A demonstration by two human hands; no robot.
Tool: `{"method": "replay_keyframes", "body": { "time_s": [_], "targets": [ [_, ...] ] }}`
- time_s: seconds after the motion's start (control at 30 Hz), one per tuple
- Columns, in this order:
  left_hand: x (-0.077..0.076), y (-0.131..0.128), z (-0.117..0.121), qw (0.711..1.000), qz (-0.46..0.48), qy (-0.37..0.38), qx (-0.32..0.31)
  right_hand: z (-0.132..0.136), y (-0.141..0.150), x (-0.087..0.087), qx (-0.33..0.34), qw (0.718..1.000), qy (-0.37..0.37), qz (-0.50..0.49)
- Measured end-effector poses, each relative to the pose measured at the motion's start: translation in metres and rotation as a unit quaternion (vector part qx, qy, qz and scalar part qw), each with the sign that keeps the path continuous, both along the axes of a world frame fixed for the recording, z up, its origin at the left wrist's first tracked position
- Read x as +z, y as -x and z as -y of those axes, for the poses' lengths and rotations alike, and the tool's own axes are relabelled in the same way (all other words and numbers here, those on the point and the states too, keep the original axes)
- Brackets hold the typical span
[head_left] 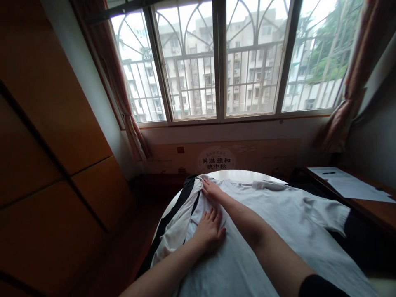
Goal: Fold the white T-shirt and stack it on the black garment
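Head view shows the left hand (209, 229) and right hand (211, 189) lying flat, fingers open, slightly apart, on a soft, wrinkly white shirt (278, 222) spread over the round table (244, 175).

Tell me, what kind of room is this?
Probably a room in a home, maybe a bedroom. There is a barred window with curtains, a wooden wardrobe, and both hands, left hand and right hand, flat on a white shirt.

a round white desk (244, 175) at lower centre of the frame carries a spread white t-shirt (278, 222); dark and pale garments (182, 206) hang over its left edge; wooden side desk (371, 208) at right holds papers (352, 185)
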State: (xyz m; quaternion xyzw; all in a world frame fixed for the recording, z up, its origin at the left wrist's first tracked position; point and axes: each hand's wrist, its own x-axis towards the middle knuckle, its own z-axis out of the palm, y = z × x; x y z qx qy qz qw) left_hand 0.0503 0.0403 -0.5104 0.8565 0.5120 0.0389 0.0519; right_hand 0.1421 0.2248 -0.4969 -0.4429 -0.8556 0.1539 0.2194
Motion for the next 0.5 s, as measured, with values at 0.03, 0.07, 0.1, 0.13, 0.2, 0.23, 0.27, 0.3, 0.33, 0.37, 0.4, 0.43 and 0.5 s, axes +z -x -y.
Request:
{"method": "replay_keyframes", "body": {
  "time_s": [0.03,0.07,0.1,0.13,0.2,0.23,0.27,0.3,0.33,0.37,0.4,0.43,0.5],
  "targets": [
    [0.000,0.000,0.000,1.000,-0.002,-0.002,0.001,0.000,-0.002,0.003,0.001,1.000,-0.001,0.002],
    [0.001,-0.001,0.001,1.000,-0.004,-0.006,0.003,0.001,-0.005,0.007,0.002,1.000,-0.004,0.005],
    [0.001,-0.001,0.001,1.000,-0.006,-0.009,0.005,0.002,-0.011,0.012,0.002,1.000,-0.009,0.006],
    [0.002,-0.002,0.002,1.000,-0.007,-0.012,0.005,0.005,-0.019,0.018,-0.002,1.000,-0.016,0.007],
    [0.005,-0.002,0.003,1.000,-0.011,-0.013,0.004,0.011,-0.044,0.032,-0.022,0.999,-0.033,0.007],
    [0.006,-0.003,0.003,1.000,-0.014,-0.012,0.003,0.015,-0.063,0.040,-0.039,0.998,-0.041,0.008],
    [0.008,-0.003,0.003,1.000,-0.018,-0.010,0.003,0.019,-0.085,0.047,-0.058,0.997,-0.048,0.010],
    [0.009,-0.004,0.003,1.000,-0.022,-0.008,0.003,0.024,-0.112,0.053,-0.079,0.995,-0.054,0.013],
    [0.010,-0.004,0.003,1.000,-0.025,-0.008,0.003,0.030,-0.142,0.058,-0.102,0.993,-0.058,0.019],
    [0.011,-0.005,0.003,1.000,-0.028,-0.008,0.005,0.037,-0.175,0.061,-0.126,0.990,-0.060,0.027],
    [0.011,-0.006,0.003,0.999,-0.031,-0.010,0.006,0.046,-0.212,0.064,-0.164,0.984,-0.058,0.039],
    [0.011,-0.006,0.003,0.999,-0.034,-0.011,0.008,0.056,-0.249,0.065,-0.231,0.968,-0.055,0.080],
    [0.010,-0.008,0.003,0.999,-0.043,-0.010,0.008,0.082,-0.323,0.063,-0.348,0.928,-0.031,0.126]
  ]
}}
